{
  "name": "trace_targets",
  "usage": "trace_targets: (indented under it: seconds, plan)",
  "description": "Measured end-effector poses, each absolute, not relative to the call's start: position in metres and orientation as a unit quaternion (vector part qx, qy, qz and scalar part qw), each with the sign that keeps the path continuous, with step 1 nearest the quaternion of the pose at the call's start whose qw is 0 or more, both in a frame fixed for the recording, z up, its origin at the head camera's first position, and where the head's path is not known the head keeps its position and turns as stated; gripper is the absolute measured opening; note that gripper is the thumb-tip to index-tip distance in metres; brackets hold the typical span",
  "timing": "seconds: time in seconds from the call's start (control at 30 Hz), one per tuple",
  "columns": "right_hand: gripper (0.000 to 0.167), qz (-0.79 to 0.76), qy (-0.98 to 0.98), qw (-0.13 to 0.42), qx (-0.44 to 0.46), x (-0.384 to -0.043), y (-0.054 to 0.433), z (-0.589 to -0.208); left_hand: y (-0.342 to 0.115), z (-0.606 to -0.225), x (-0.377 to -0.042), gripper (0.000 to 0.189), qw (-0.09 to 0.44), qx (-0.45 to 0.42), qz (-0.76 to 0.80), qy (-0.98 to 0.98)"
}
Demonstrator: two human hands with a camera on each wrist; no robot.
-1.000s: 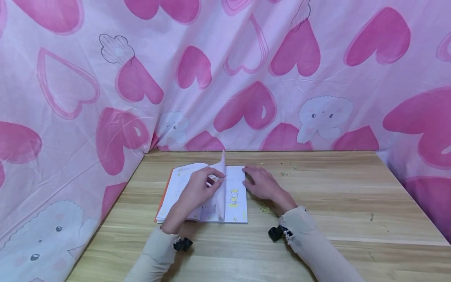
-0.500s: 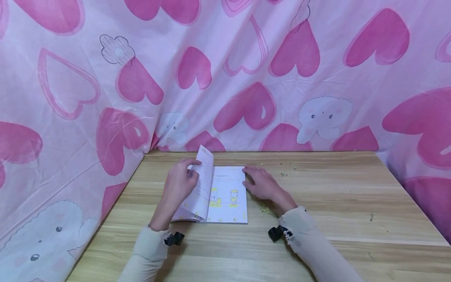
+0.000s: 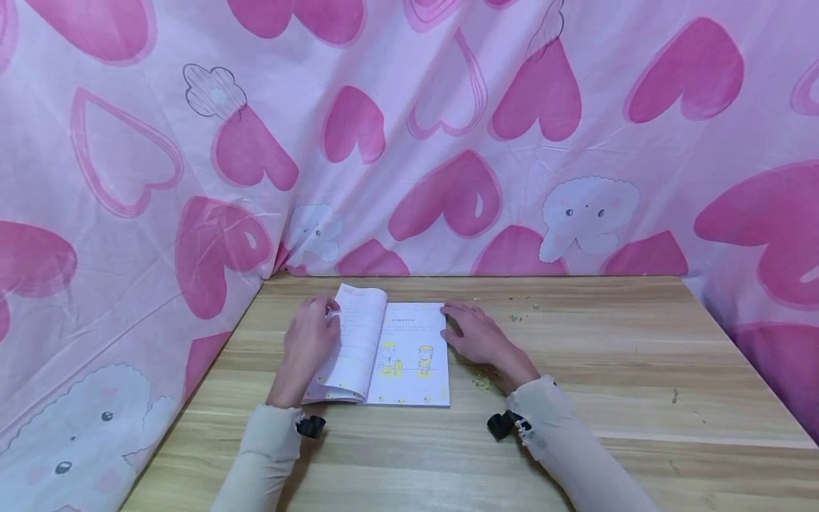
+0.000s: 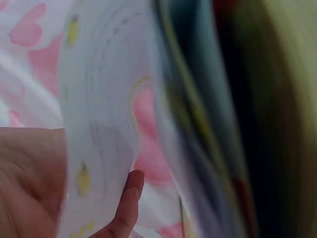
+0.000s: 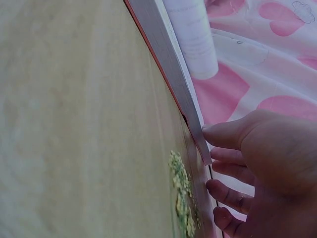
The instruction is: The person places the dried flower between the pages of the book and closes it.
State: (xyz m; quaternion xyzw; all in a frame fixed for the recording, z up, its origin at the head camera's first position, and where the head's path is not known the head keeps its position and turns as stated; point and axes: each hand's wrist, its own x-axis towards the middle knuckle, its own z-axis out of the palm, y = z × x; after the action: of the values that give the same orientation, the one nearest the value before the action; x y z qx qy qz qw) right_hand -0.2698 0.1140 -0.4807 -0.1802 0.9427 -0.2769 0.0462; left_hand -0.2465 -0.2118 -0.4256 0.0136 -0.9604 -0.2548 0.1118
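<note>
An open book (image 3: 409, 384) lies on the table, its right-hand page showing yellow cartoon figures. My left hand (image 3: 310, 338) is at the left edge of a raised, bent page (image 3: 355, 338), fingers curled at that edge. In the left wrist view the page (image 4: 99, 139) curves in front of that hand (image 4: 29, 178), hiding part of the fingers. My right hand (image 3: 476, 331) rests at the book's right edge. In the right wrist view, the thumb of this hand (image 5: 277, 153) touches the book's edge (image 5: 178, 74), while its other fingers reach loosely past the corner.
The wooden table (image 3: 608, 355) extends well to the right. Small yellow-green crumbs (image 3: 481, 380) lie beside the book under the right wrist, and a few more specks (image 3: 517, 317) are farther back. A pink heart-patterned cloth (image 3: 448, 107) hangs behind and along the sides.
My left hand has moved left, carrying the page from upright over toward the left side, uncovering the right-hand page with its cartoon figures. The right hand stays at the book's edge.
</note>
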Motion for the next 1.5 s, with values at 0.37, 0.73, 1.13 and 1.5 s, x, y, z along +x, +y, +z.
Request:
trace_targets:
  seconds: [0.37,0.73,1.13,1.5]
  plan:
    - [0.059,-0.277,0.943,0.047,-0.178,-0.269,0.114,-0.48,-0.228,-0.446,-0.253,0.029,0.03,0.052,-0.177,-0.982]
    - [0.059,-0.277,0.942,0.049,-0.18,-0.268,0.114,-0.479,-0.218,-0.449,-0.249,0.046,0.014,0.042,-0.111,-0.993]
    - [0.059,-0.285,0.942,0.042,-0.172,-0.268,0.113,-0.481,-0.195,-0.453,-0.25,0.038,0.082,-0.153,-0.105,-0.979]
    - [0.057,-0.304,0.937,0.029,-0.172,-0.264,0.12,-0.481,-0.189,-0.46,-0.249,0.045,0.04,-0.142,-0.15,-0.978]
